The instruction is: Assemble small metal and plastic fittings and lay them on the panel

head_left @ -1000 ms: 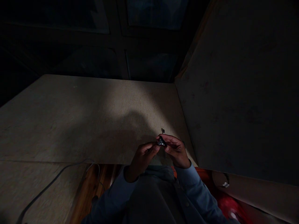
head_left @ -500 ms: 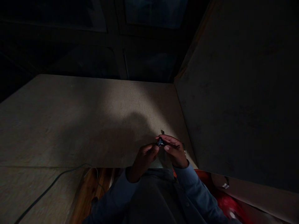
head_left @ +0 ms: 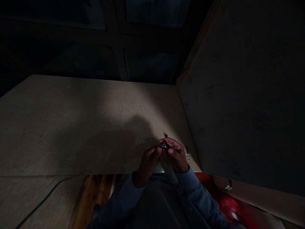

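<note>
Between my two hands, above the near edge of the tabletop (head_left: 128, 105), is a small dark object (head_left: 164, 145) with a shiny face; its kind is too dim to make out. My left hand (head_left: 149, 160) pinches it from the left with thumb and finger. From the right, my right hand (head_left: 177, 156) holds it with its fingers curled behind and its thumb in front. A thin dark item (head_left: 165, 135) lies on the table just beyond my fingertips, partly hidden. Beside my right wrist rests a small clear item with a dark end (head_left: 187, 155).
A dark cable (head_left: 52, 190) runs across the lower left, over the table's edge. Dark window panes (head_left: 152, 66) stand behind the table, and a wall (head_left: 238, 95) rises on the right. Something red (head_left: 228, 206) is at the lower right.
The small object has tilted slightly, showing more of its shiny face. My right wrist has shifted a little left, uncovering more of the clear item beside it. My view has moved slightly.
</note>
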`<act>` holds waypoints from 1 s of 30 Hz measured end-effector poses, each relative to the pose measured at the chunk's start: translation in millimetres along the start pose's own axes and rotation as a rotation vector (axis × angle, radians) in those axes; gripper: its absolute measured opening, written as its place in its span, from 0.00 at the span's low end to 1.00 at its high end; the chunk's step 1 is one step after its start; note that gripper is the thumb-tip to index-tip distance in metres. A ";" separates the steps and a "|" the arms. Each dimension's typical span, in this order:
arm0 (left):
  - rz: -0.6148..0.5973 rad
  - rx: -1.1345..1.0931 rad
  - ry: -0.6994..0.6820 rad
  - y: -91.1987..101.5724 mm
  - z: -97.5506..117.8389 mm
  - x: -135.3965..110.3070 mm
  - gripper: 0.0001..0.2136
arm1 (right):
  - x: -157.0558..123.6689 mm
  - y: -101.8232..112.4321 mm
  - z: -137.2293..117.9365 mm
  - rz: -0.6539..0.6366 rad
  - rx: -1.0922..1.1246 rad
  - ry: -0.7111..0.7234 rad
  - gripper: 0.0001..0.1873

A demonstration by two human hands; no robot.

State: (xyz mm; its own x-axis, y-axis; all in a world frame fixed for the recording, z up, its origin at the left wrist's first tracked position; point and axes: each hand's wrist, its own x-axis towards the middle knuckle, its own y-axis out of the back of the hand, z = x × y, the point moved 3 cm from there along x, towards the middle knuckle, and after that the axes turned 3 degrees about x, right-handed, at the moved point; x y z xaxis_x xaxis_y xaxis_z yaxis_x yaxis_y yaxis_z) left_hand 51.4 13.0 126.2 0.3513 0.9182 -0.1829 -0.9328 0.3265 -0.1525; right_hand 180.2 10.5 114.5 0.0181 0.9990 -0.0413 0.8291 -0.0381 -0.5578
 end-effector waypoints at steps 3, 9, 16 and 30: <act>0.009 0.018 -0.007 1.4 2.1 -2.4 0.30 | -2.3 0.1 2.4 0.007 0.004 0.007 0.23; -0.024 0.056 -0.009 5.1 2.4 -7.4 0.29 | -6.2 6.0 6.0 -0.009 -0.058 -0.005 0.24; -0.026 0.059 0.003 6.8 -9.8 -9.7 0.29 | -7.8 8.3 5.9 -0.048 -0.075 -0.033 0.24; -0.022 0.042 -0.028 4.7 -5.8 -23.2 0.27 | -17.2 2.2 4.8 -0.008 -0.067 0.044 0.25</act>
State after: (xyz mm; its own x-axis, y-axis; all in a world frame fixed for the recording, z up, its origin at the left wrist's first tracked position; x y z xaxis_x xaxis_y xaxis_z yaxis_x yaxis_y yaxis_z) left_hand 39.3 -8.0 124.0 0.3703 0.9164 -0.1522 -0.9275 0.3556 -0.1155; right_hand 179.0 -6.8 110.0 0.0351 0.9994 0.0004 0.8649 -0.0302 -0.5010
